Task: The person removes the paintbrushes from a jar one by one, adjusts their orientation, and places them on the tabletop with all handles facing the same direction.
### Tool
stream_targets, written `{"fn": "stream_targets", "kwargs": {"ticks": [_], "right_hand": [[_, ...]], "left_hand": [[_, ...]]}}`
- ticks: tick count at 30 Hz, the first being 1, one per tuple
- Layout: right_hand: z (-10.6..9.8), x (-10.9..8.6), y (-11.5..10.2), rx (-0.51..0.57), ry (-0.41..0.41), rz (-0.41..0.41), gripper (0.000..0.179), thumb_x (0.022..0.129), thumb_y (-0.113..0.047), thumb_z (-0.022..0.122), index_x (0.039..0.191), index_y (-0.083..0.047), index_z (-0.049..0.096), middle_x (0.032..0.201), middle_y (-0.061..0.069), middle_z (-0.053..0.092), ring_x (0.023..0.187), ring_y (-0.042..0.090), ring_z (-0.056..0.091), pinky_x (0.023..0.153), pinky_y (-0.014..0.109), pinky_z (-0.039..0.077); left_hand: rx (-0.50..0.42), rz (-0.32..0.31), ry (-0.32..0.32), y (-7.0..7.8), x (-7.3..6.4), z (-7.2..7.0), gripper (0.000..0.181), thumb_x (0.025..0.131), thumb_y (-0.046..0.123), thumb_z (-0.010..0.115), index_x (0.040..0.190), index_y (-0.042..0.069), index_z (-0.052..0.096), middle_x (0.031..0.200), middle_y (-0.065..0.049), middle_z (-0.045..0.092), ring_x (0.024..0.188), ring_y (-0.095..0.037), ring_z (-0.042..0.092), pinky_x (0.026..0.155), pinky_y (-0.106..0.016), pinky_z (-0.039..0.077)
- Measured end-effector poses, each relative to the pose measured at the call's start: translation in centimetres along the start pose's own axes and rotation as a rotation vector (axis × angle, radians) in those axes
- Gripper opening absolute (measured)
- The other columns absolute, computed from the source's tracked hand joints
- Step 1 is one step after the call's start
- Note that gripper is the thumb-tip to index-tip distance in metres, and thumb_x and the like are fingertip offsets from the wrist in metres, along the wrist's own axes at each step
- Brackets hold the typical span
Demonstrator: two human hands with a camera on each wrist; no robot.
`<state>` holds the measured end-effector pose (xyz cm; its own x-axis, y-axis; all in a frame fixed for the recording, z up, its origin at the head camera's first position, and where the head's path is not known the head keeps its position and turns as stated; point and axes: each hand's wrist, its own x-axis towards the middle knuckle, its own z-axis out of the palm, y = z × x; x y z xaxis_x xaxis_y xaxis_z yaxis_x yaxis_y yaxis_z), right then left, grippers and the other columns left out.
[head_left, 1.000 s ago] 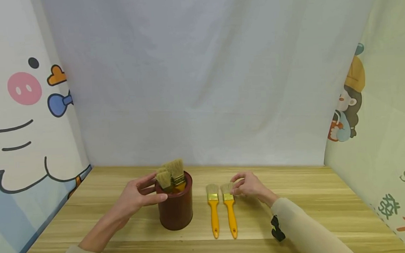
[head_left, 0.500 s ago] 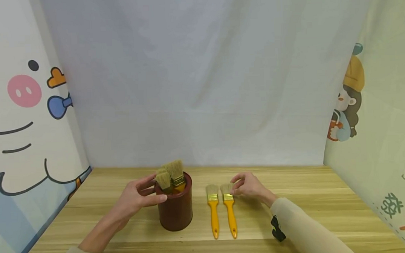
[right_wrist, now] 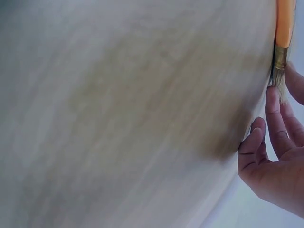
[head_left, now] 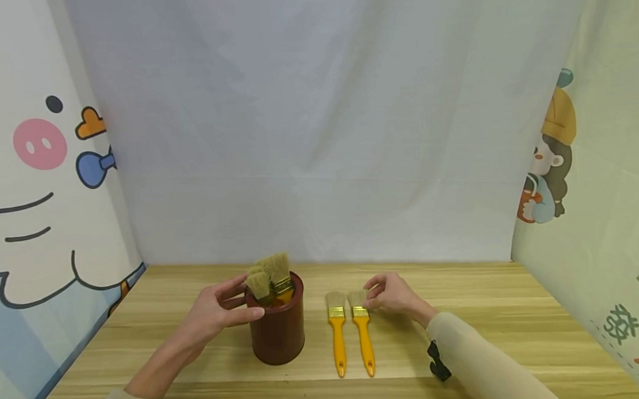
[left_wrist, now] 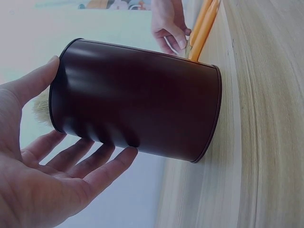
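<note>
Tabletop (head_left: pixel 226 394) | left hand (head_left: pixel 211 311) holds can (head_left: pixel 277 339), right hand (head_left: pixel 392 293) pinches brush (head_left: pixel 365 341) | both unmoved

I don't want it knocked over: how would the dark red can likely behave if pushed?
Pushed low, the can would probably slide upright, since it stands flat on the table. Pushed high, it might tip: it is taller than wide, with brushes sticking out the top. Its smooth, shiny side may also feel slippery.
</note>
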<state>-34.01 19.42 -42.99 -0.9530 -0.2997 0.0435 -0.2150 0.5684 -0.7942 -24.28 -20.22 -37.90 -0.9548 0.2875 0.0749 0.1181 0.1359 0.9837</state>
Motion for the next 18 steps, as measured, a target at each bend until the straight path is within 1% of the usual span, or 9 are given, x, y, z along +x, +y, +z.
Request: {"fn": "stream_targets", "kwargs": {"ticks": [11,18], "right_hand": [[-0.12,-0.21,-0.06,-0.007,-0.002,-0.012,0.029,0.085,-0.001,0.087,0.109,0.007,0.072,0.086,0.006,0.072,0.080,0.018,0.066,0.074,0.035,0.057],[-0.13,-0.09,0.01,-0.004,0.011,0.016,0.031,0.085,-0.001,0.087,0.111,0.006,0.073,0.089,0.006,0.070,0.082,0.019,0.065,0.076,0.037,0.056]], "left_hand": [[0.009,-0.007,0.002,0.12,0.01,0.01,0.095,0.091,0.022,0.084,0.165,-0.001,0.028,0.159,-0.033,0.039,0.145,-0.049,0.041,0.103,-0.047,0.054],[0.003,-0.006,0.004,0.11,-0.01,0.00,0.095,0.091,0.021,0.084,0.165,-0.001,0.028,0.160,-0.033,0.038,0.145,-0.048,0.041,0.103,-0.047,0.054]]}}
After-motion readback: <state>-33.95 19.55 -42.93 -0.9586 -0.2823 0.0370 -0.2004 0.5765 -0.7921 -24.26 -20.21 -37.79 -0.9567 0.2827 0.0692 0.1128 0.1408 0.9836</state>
